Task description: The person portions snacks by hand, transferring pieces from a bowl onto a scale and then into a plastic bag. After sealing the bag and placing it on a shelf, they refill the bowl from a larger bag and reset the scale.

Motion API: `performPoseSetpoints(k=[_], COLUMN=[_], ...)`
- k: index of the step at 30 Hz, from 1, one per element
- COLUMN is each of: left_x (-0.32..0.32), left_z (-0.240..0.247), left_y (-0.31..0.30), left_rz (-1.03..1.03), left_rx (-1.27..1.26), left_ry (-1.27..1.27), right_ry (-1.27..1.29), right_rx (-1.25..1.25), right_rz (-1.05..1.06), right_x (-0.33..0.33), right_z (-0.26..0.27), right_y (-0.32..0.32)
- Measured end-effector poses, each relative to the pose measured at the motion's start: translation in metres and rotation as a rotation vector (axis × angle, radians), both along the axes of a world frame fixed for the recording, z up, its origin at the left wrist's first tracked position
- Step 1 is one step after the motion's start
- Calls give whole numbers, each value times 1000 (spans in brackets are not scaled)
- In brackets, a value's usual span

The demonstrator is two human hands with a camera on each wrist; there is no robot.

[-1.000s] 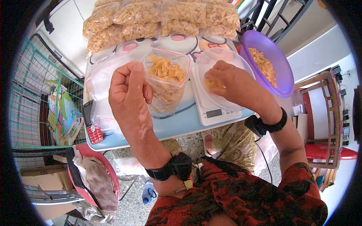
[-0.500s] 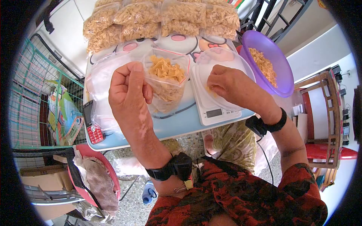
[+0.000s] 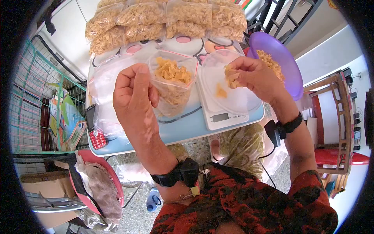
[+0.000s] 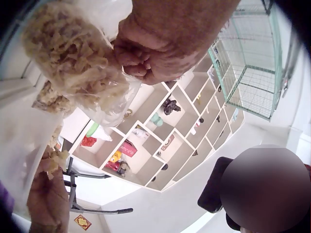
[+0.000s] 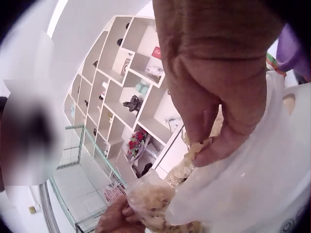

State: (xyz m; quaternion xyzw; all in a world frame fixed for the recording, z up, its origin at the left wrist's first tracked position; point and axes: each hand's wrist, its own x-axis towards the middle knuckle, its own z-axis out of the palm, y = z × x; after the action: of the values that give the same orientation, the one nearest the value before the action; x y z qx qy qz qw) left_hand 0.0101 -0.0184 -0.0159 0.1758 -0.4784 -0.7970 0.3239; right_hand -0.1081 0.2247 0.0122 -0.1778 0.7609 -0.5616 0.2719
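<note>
Left hand (image 3: 134, 99) grip clamped on rim of zip bag (image 3: 173, 84), part-filled, held above worktop (image 3: 187, 130). Right hand (image 3: 255, 76) grip pinches flakes (image 3: 232, 80) over scale tray (image 3: 241, 105). Risk: loose pinch sheds brittle flakes short of bag; bag mouth may sag shut, causing spill

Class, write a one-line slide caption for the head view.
Left hand holds an open snack bag; right hand pinches chips above the scale.

Left hand (image 3: 134, 97) held up, back to camera, fingers (image 3: 124, 84) curled in a pinch, right hand (image 3: 253, 76) held up alongside, fingertips (image 3: 235, 72) pinched together.
</note>
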Motion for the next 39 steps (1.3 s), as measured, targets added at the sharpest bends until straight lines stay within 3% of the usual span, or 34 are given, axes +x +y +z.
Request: performPoseSetpoints(k=[5, 8, 11, 15, 18, 19, 25, 31, 34, 37, 39], left_x=[-1, 0, -4, -2, -3, -3, 0, 5, 6, 6, 6], left_z=[1, 3, 3, 5, 2, 0, 3, 8, 10, 7, 5], left_y=[1, 2, 6, 5, 3, 2, 1, 2, 4, -1, -3], left_rz=[-6, -24, -2, -21, -19, -20, -73, -66, -44, -18, -1], left_rx=[3, 9, 21, 31, 24, 28, 26, -52, -85, -74, -58], left_ry=[-1, -5, -15, -41, -23, -13, 16, -2, -11, -8, -6], right_ry=[-232, -103, 196, 671, 1141, 1258, 1244, 1313, 1232, 1312, 1421], right_rx=[-384, -447, -402, -287, 30, 6, 117, 419, 460, 346, 127], right_rz=[-190, -128, -42, 9, 219, 254, 293, 508, 546, 563, 395], right_x=[1, 6, 19, 21, 23, 22, 32, 35, 35, 37, 34], right_z=[-1, 23, 47, 36, 32, 29, 33, 33, 33, 49, 45], right_y=[2, -20, -55, -100, -106, -110, -115, -116, -122, -121, -122])
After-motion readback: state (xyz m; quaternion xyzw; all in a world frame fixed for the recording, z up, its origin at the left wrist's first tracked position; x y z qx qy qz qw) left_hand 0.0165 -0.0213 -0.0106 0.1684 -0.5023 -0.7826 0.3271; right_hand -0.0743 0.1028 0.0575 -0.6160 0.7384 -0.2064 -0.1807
